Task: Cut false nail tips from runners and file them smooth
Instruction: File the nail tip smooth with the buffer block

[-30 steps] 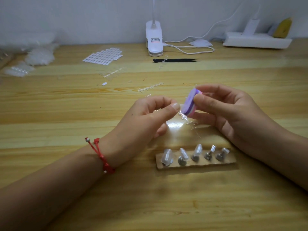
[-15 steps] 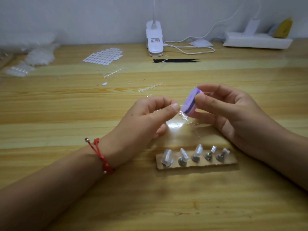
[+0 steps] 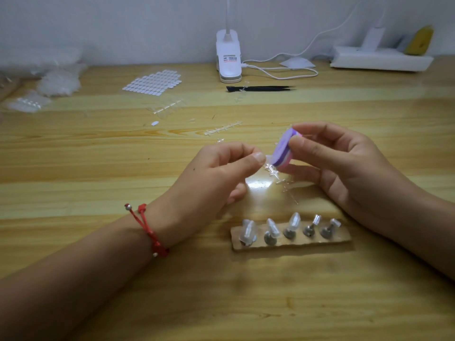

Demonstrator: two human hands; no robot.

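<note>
My right hand (image 3: 344,163) grips a small purple and pink file block (image 3: 283,151) between thumb and fingers, above the middle of the wooden table (image 3: 98,156). My left hand (image 3: 216,173) pinches a tiny clear nail tip (image 3: 268,158) between thumb and forefinger, its edge against the block's purple face. Cut clear runner pieces (image 3: 278,175) lie on the table just below the hands. A cardboard strip (image 3: 290,242) with several metal pegs stands nearer me; three pegs on the left carry clear nail tips.
An empty runner (image 3: 222,128) and a strip of tips (image 3: 167,108) lie farther back. A sheet of white stickers (image 3: 154,82), black tweezers (image 3: 261,89), a white clip lamp (image 3: 228,57) with cable, and bags of clear tips (image 3: 59,82) sit near the wall.
The file block in my right hand has shifted slightly against the nail tip; both hands stay in nearly the same place.
</note>
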